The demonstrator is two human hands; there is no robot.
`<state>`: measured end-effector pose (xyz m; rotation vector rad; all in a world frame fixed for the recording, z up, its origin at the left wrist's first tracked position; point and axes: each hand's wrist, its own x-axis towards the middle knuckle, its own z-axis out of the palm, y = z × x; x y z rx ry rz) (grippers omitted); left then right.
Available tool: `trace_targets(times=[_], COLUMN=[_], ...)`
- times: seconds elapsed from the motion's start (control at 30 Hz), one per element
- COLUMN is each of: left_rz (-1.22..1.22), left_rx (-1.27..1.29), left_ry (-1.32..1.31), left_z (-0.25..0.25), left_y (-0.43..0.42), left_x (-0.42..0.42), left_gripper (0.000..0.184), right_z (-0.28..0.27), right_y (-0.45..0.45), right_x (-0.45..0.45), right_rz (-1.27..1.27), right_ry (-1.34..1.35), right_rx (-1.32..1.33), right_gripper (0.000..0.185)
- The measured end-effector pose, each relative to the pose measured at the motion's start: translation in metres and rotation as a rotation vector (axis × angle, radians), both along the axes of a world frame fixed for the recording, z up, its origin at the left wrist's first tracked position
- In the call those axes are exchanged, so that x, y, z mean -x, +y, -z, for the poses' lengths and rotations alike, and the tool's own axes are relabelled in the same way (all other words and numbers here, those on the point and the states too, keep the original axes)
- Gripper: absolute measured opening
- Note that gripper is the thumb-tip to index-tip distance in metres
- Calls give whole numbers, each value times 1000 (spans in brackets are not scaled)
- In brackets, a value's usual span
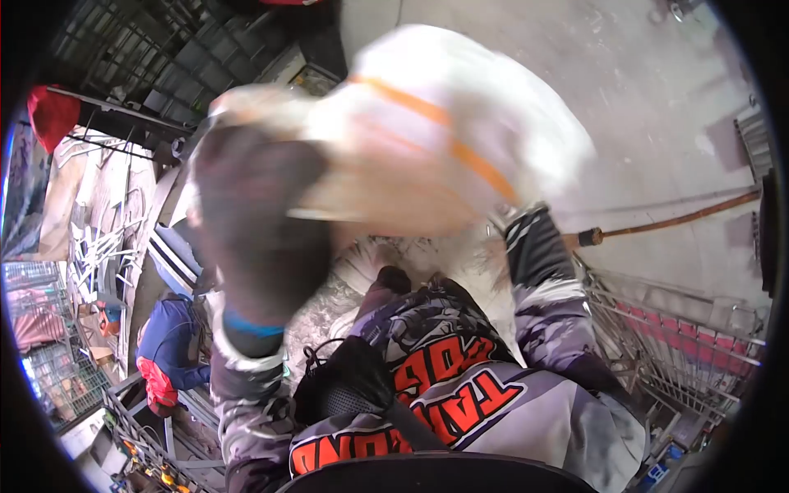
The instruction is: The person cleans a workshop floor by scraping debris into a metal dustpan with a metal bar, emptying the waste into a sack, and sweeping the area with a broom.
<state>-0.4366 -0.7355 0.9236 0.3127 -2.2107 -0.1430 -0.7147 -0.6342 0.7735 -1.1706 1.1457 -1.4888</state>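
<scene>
A white sack [403, 140] with orange stripes, smeared by motion, is up in the air in front of me and spans the space between my hands. My left hand [263, 205], in a dark glove with a blue band at the wrist, is closed against the sack's left side; its fingers are blurred. At the sack's lower right corner is my right hand [503, 217], almost wholly covered by the sack, with its fingers hidden. Both forearms reach forward in camouflage-patterned sleeves.
A person in a blue jacket [168, 329] bends over at the left. Wire carts [682, 329] stand at the right, near a wooden pole [682, 219] on the concrete floor [641, 99]. Pale metal scraps [107, 246] lie at the far left below dark wire racks [189, 49].
</scene>
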Motion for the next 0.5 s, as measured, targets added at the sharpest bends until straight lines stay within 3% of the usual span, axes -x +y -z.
trace_targets(times=[0.03,0.07,0.13,0.2,0.27,0.3,0.37,0.4,0.43,0.47,0.5], left_rz=[22,126,334,586,705,763,886,955,965,977,1041], left_rx=[-12,-50,-28,-117,-86,-71,-50,-35,-36,-38,-352], left_ry=[6,-137,-170,-427,-523,-527,-620,-708,-797,-888,-1002], left_z=[10,11,45,87,134,166,226,254,289,327,369], left_y=[23,45,94,134,168,183,206,216,230,243,245], left_x=[29,48,83,105,124,129,133,128,117,103,86], left_gripper=[22,20,13,31,26,25,24,25,26,27,30], right_z=[-19,-33,-49,-47,-22,-5,74,125,160,184,207], right_y=[21,45,108,173,237,278,330,361,379,389,396], right_x=[3,13,29,44,53,62,45,35,13,-7,-27], right_rz=[18,73,217,408,616,551,614,661,781,804,840], right_ry=[-234,-298,-332,-399,-544,-365,-636,-561,-95,-111,-197], right_rx=[-37,-56,-102,-209,-367,-498,-530,-585,-658,-596,-576], right_gripper=[40,40,42,43,45,54,50,47,49,52,53])
